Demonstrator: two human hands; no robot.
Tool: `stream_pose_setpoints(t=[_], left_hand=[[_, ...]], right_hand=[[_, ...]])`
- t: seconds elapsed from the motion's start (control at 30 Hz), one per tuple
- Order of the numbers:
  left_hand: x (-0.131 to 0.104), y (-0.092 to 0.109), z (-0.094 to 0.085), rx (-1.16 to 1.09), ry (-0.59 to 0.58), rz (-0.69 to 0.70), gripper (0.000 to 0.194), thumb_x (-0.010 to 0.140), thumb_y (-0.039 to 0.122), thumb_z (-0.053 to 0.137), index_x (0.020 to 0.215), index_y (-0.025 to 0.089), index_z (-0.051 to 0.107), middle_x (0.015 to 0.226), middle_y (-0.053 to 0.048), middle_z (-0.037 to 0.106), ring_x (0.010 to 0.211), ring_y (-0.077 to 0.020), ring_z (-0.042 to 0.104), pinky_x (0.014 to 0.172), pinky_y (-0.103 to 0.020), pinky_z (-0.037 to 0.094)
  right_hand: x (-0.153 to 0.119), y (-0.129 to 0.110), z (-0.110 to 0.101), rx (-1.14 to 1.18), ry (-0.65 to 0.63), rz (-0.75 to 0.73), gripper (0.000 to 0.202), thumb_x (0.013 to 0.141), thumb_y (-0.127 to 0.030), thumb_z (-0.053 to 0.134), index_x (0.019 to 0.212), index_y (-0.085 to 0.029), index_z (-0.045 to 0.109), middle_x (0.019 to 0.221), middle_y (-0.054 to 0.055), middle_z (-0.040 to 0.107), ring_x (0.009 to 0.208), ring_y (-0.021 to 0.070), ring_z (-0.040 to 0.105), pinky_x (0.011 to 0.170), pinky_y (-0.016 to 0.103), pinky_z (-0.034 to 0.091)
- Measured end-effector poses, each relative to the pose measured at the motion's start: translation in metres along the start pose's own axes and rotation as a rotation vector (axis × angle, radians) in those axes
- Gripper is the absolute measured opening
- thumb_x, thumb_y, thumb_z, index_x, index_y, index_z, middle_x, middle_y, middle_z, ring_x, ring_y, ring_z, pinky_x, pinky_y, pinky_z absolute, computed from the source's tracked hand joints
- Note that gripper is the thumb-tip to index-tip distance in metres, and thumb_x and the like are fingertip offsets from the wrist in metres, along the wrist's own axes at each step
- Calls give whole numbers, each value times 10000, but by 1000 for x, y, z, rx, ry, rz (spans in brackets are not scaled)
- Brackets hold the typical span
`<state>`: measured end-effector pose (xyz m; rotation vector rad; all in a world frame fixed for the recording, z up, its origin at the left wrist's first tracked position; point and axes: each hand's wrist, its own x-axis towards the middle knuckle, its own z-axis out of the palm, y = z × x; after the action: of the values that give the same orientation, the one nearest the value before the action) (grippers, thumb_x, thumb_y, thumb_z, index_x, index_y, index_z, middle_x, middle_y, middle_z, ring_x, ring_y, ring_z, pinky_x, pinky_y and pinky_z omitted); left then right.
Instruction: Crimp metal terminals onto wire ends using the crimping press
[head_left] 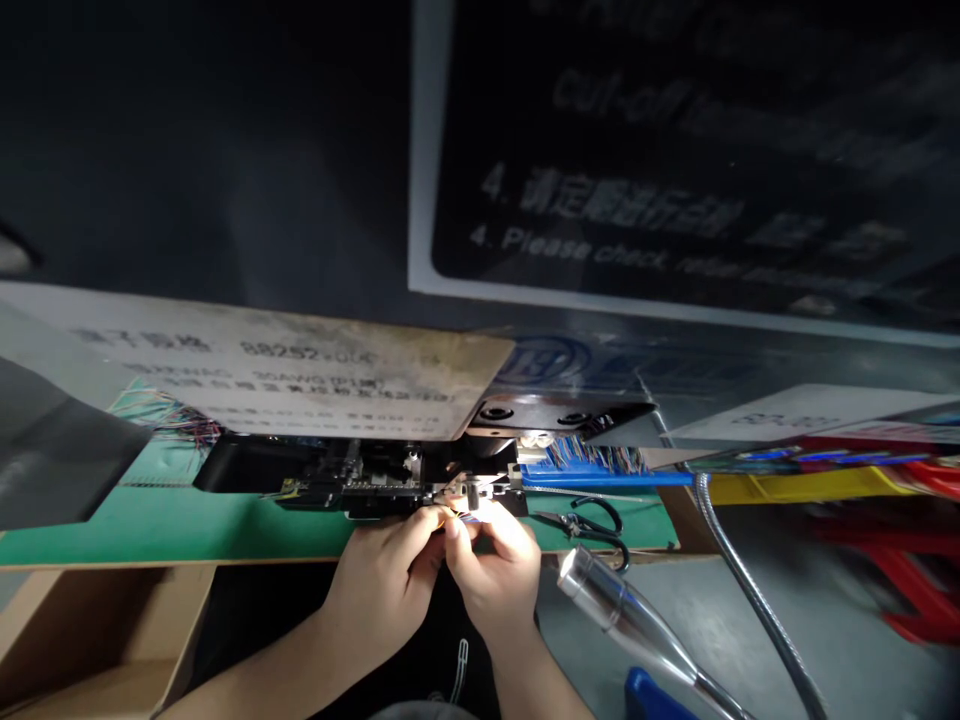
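Both hands are close together at the front of a dark machine (360,485), under its bright work spot. My left hand (394,565) pinches thin coloured wires (459,517), yellow and blue among them. Against it, my right hand (491,565) has thumb and forefinger closed on the same wires. The wire ends reach toward the machine's small metal tooling (474,490), and glare blurs the exact contact there. On the green mat (277,530) to the right of my hands lie black-handled scissors (592,520).
A large dark machine housing (225,180) fills the upper view. A blue tray (600,478) holds many wires. More wires (180,415) lie at left. A metal lamp (622,605) points in from the right. A cardboard box (112,640) stands lower left, and a red frame (900,570) stands at right.
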<state>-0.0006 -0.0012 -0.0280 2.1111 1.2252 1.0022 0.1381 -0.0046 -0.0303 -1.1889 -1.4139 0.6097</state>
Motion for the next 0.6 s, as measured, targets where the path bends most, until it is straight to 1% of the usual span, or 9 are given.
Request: stream_pose_setpoints(t=[0.07, 0.17, 0.27, 0.33, 0.47, 0.6], left_hand=[[0, 0, 0, 8, -2, -9, 220, 923, 138, 481, 1029, 232, 649, 901, -35, 768, 777, -199, 738, 690, -280, 573], [0, 0, -1, 8, -14, -34, 185, 923, 148, 478, 949, 221, 646, 825, -32, 757, 724, -195, 724, 656, -272, 565], [0, 1, 0, -24, -48, -22, 198, 926, 130, 452, 909, 209, 633, 754, -30, 733, 690, -187, 711, 647, -266, 555], [0, 1, 0, -23, -59, -17, 197, 922, 120, 451, 871, 205, 621, 744, -32, 725, 689, -189, 707, 643, -269, 545], [1, 1, 0, 20, -29, -5, 188, 909, 104, 461, 843, 209, 603, 757, -23, 731, 659, -185, 698, 601, -263, 514], [2, 2, -1, 25, -13, 13, 195, 902, 92, 460, 860, 212, 608, 752, -14, 730, 644, -175, 694, 598, -254, 507]], right_hand=[[-1, 0, 0, 12, 11, 22, 75, 841, -173, 642, 895, -186, 692, 571, -36, 545, 475, 123, 499, 475, 243, 466], [-3, 0, 1, 34, 39, 66, 24, 815, -192, 672, 832, -193, 655, 546, -49, 518, 468, 123, 493, 457, 233, 458], [-3, 0, 1, 27, 26, 92, 39, 811, -173, 667, 840, -193, 651, 573, -43, 539, 471, 117, 481, 447, 223, 448], [-2, -2, 0, 18, 27, 93, 52, 816, -152, 651, 847, -193, 662, 592, -37, 559, 480, 114, 484, 456, 221, 454], [3, -5, -3, 3, 1, 68, 102, 827, -111, 631, 840, -191, 693, 664, -9, 646, 519, 119, 541, 513, 230, 493], [5, -6, -5, -7, -7, 31, 123, 828, -103, 630, 851, -182, 720, 669, 2, 678, 482, 112, 522, 491, 237, 491]])
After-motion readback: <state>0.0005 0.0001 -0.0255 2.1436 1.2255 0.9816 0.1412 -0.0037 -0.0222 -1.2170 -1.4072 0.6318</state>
